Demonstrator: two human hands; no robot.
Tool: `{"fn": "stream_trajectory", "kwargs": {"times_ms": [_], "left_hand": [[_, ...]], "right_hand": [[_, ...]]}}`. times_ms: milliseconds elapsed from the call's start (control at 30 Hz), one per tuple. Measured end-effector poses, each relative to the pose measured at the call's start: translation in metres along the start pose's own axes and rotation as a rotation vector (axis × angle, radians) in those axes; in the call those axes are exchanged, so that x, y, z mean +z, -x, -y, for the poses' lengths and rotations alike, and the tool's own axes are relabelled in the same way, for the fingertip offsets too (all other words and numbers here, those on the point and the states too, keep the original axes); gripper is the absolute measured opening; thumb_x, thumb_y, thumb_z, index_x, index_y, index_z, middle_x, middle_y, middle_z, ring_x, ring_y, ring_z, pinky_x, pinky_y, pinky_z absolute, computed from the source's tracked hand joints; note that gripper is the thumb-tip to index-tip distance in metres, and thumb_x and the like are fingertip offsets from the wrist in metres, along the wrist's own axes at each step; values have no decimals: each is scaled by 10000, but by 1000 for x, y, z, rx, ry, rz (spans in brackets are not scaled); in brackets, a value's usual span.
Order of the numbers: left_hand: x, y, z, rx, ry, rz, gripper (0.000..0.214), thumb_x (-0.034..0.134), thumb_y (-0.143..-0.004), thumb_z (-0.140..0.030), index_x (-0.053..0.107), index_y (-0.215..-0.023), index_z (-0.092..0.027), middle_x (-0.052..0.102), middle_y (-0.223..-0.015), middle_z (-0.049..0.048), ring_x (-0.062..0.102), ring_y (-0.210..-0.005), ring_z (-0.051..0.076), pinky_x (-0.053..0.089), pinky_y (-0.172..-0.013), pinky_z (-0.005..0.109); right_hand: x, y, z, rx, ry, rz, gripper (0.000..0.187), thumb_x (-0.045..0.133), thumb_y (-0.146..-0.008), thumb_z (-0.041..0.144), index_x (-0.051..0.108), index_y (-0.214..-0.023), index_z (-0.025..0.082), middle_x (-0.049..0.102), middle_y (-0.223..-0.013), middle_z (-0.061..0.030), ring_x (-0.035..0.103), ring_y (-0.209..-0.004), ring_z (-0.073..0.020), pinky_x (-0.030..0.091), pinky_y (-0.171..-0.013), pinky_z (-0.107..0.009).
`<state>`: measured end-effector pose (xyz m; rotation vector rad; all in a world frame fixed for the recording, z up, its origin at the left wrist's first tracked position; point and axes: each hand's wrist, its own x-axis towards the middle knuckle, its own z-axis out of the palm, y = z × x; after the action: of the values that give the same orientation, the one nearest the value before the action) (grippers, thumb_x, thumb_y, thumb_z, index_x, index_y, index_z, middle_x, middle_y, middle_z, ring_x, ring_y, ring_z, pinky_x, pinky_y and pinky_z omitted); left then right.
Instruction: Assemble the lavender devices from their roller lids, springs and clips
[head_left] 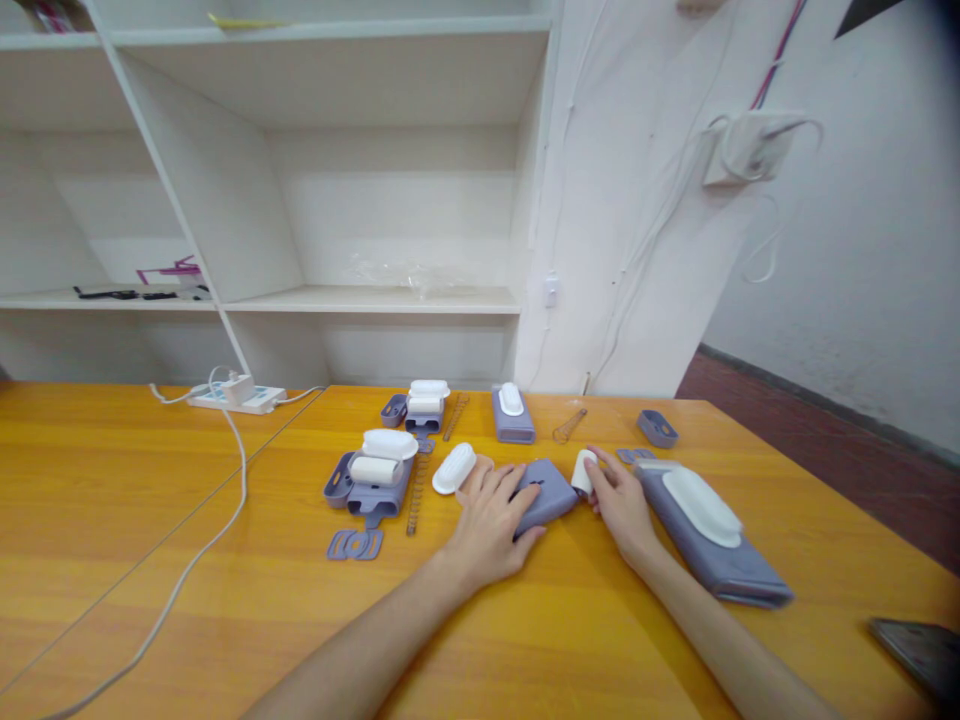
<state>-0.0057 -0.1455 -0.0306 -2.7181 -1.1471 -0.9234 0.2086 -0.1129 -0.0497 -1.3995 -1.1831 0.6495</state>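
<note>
My left hand [491, 520] lies over a lavender plastic housing [551, 490] on the orange table [225, 560], fingers wrapped on its left end. My right hand [619, 500] pinches a small white cylinder [583, 472] against the housing's right end. A white oval cap [454, 468] rests just left of my left hand.
Several lavender and white parts lie around: a stacked set [373, 478], another set [424, 403], a box with white cap [512, 412], a long case with white lid [709, 525], springs [414, 494], a small tray [658, 428]. A power strip [236, 396] and cable sit left; shelves stand behind.
</note>
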Motion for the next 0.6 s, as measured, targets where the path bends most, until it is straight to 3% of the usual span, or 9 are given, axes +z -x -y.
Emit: {"fn": "stream_trajectory", "kwargs": {"times_ms": [133, 267, 433, 600], "left_hand": [[0, -1, 1, 43, -4, 2, 382, 486, -838, -251, 467, -1220, -253, 487, -1292, 84, 400, -1208, 249, 199, -1036, 564], [3, -2, 1, 40, -17, 14, 408, 493, -818, -189, 462, -1223, -222, 462, -1317, 92, 385, -1230, 231, 263, -1041, 481], [5, -2, 1, 12, -11, 10, 395, 520, -819, -259, 466, -1207, -215, 464, -1311, 86, 387, -1228, 238, 257, -1051, 477], [7, -3, 1, -7, -31, -1, 409, 538, -815, -247, 451, -1213, -211, 472, -1304, 90, 394, -1227, 230, 274, -1047, 471]], "right_hand": [[1, -1, -2, -46, 72, 28, 522, 519, -757, 483, 596, -1152, 150, 696, -781, -56, 622, -677, -223, 493, -606, -339], [3, -3, -5, -75, 103, 104, 466, 530, -757, 470, 627, -1110, 181, 670, -1065, -72, 601, -985, -262, 440, -878, -413], [4, -2, -5, -104, 142, 190, 436, 507, -786, 455, 640, -1082, 163, 637, -1133, -90, 563, -1065, -263, 381, -955, -424], [4, 1, 0, -138, 153, 220, 392, 487, -806, 442, 653, -1044, 179, 674, -1041, -78, 588, -1005, -268, 406, -922, -426]]}}
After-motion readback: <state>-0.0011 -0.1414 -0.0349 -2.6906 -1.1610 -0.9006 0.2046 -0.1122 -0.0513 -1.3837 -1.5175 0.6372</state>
